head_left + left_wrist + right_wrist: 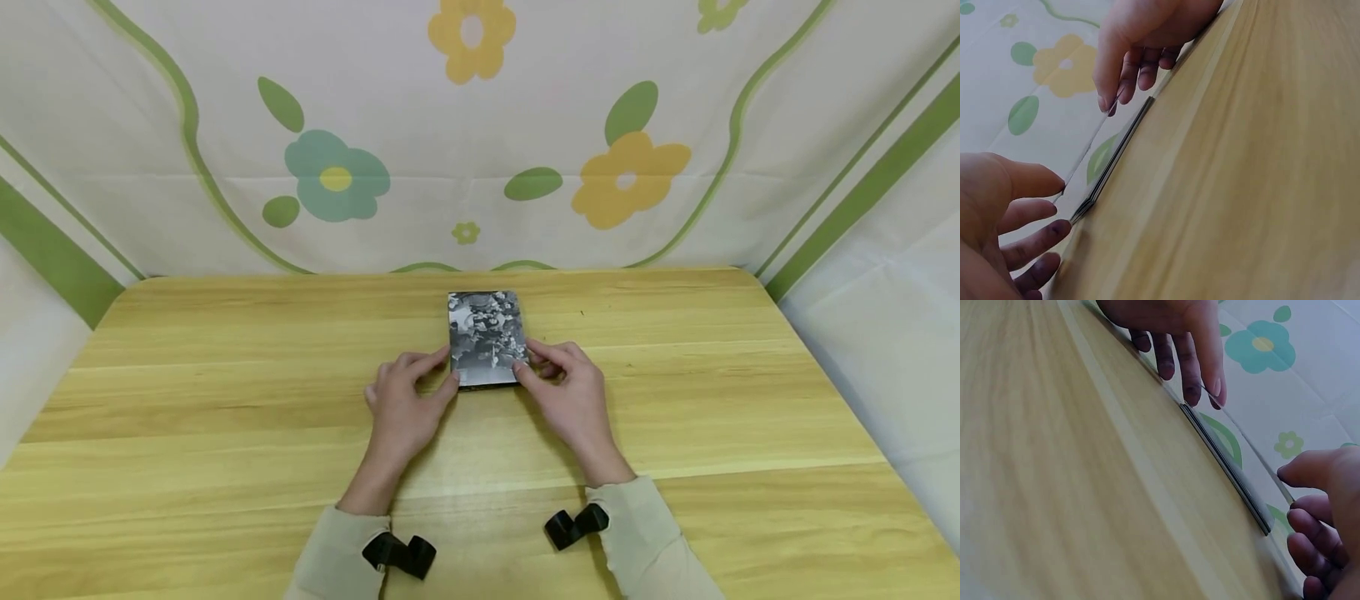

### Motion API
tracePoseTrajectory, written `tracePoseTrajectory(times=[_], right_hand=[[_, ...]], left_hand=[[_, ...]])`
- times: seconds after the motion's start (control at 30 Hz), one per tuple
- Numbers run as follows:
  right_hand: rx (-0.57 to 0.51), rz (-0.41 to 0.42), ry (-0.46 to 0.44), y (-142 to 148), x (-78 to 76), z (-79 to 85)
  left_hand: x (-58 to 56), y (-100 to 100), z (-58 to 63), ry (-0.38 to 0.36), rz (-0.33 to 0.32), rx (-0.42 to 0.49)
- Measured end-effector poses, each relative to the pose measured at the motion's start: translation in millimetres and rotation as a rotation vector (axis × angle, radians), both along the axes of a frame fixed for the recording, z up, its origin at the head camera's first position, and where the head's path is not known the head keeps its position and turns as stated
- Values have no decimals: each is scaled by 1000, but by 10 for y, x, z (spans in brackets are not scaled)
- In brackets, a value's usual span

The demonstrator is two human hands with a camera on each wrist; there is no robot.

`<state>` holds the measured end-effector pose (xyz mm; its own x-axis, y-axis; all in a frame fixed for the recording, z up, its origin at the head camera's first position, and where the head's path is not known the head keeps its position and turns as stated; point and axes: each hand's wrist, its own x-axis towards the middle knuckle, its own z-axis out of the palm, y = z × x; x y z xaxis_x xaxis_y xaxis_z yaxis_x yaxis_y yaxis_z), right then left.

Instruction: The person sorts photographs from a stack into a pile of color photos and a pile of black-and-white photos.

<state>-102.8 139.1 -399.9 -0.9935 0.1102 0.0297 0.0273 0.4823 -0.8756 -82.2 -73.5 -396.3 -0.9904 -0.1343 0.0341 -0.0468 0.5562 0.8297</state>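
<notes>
Both hands hold a thin card with a black-and-white picture (486,342) between them at its near corners. My left hand (405,404) pinches the left side, thumb at the near left corner. My right hand (572,396) pinches the right side with its thumb over the near right corner. From the left wrist view the card is an edge-on line, raised above a thin stack of cards (1115,156) on the tabletop. A gap separates the held card from the stack (1229,469) in the right wrist view too. In the head view the card hides most of the stack.
A light wooden table (225,450) spreads around the hands. Behind its far edge hangs a white cloth (420,125) with flowers and green bands, which also falls along both sides. Black wrist mounts (401,554) sit on the sleeve cuffs.
</notes>
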Motion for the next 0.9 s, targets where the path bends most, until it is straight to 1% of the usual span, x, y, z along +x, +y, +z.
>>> tracePoseTrajectory(times=[0.13,0.43,0.53,0.7,0.9], right_hand=[[-14,2,4,-2,-3,-4],[33,30,25,-9,-5,-11],[20,33,27,-11,-2,-6],[-21,23,2,-21,8,19],[-29,28,-10,-36,19,26]], left_hand=[[2,-3,7,14,-7,25],[8,8,-17,43,-7,18],[3,12,-13,56,7,30],[-7,17,-4,82,40,60],[-16,14,10,83,81,147]])
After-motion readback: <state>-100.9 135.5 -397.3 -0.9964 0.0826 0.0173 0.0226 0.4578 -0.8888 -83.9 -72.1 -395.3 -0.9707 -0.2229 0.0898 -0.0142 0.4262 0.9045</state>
